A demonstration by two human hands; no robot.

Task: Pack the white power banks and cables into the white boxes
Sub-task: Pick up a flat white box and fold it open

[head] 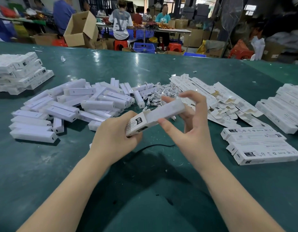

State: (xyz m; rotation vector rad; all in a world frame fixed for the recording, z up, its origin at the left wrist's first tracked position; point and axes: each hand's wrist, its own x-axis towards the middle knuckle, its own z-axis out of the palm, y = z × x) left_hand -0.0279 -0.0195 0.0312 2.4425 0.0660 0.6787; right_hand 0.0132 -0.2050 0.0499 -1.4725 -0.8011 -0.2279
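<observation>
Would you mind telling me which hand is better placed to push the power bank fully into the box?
The right hand: it is at the power bank's free end, while the left hand grips the box.

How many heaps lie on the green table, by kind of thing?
Power banks: 1
Cables: 1
Flat boxes: 1
Closed boxes: 3
Total: 6
</observation>
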